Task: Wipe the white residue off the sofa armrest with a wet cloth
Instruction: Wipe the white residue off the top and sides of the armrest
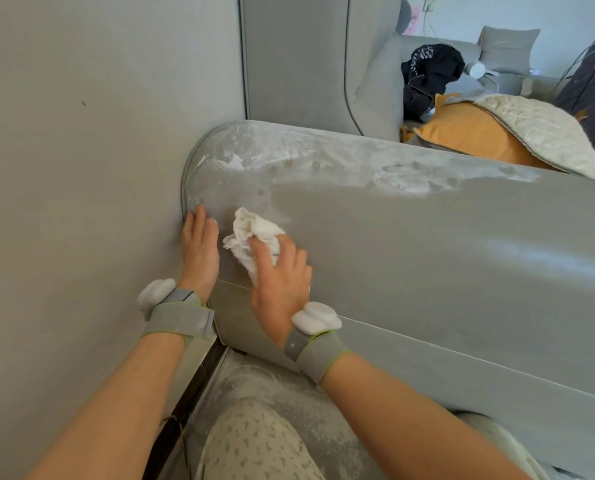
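The grey sofa armrest (427, 237) runs from centre left to the right edge. White residue (240, 161) streaks its rounded top near the wall, and a second patch (403, 178) lies farther right. My right hand (280, 282) presses a crumpled white cloth (254, 237) against the armrest's side, below the left patch. My left hand (199, 247) lies flat, fingers together, on the armrest's end next to the wall, just left of the cloth.
A grey wall (81, 168) closes off the left side, leaving a narrow gap to the armrest. White powder dusts the floor (254, 382) below. An orange cushion (469, 136), a cream quilt (545, 133) and dark clothing (427, 74) lie on the sofa behind. My knee (254, 445) is at the bottom.
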Demonstrator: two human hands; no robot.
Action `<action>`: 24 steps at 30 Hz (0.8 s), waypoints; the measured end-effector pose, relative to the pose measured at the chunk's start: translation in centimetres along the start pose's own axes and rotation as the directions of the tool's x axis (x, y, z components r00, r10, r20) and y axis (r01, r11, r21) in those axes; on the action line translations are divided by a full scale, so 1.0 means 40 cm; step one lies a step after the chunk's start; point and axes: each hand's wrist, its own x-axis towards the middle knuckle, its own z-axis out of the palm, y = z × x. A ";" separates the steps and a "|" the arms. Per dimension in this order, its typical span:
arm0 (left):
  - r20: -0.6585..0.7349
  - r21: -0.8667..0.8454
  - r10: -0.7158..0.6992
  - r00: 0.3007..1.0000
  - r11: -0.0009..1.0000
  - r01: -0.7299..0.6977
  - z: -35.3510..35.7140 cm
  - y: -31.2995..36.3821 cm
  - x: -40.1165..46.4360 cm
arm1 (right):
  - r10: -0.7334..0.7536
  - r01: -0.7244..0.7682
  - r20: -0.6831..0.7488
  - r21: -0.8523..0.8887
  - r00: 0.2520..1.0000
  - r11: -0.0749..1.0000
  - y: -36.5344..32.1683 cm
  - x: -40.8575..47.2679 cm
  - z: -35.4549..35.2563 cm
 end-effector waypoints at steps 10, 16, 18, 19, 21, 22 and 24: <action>0.005 -0.140 0.004 1.000 0.990 -0.003 -0.011 -0.013 -0.009 | -0.064 0.073 -0.111 0.070 0.992 0.995 0.188 -0.058 -0.150; 0.022 -0.229 -0.029 0.999 0.973 0.033 -0.015 -0.010 -0.011 | 0.038 -0.048 -0.301 -0.028 0.953 0.998 0.105 -0.031 -0.027; 0.022 -0.248 -0.037 0.999 0.968 0.041 -0.016 -0.013 -0.014 | 0.018 -0.037 -0.288 -0.061 0.958 0.997 0.065 -0.009 0.009; 0.018 -0.249 -0.040 0.999 0.967 0.044 -0.016 -0.018 -0.014 | 0.000 -0.025 -0.272 -0.090 0.962 0.996 0.044 0.003 0.024; 0.024 -0.268 -0.053 0.998 0.962 0.057 -0.016 -0.020 -0.021 | -0.070 0.040 -0.199 -0.152 0.978 0.988 -0.001 0.027 0.047; 0.039 -0.305 -0.067 0.997 0.949 0.076 -0.018 -0.018 -0.025 | -0.117 0.092 -0.140 -0.174 0.983 0.980 -0.022 0.038 0.053; 0.086 -0.376 -0.117 0.989 0.916 0.141 -0.024 -0.007 -0.041 | -0.198 0.190 -0.022 -0.190 0.980 0.963 -0.056 0.058 0.050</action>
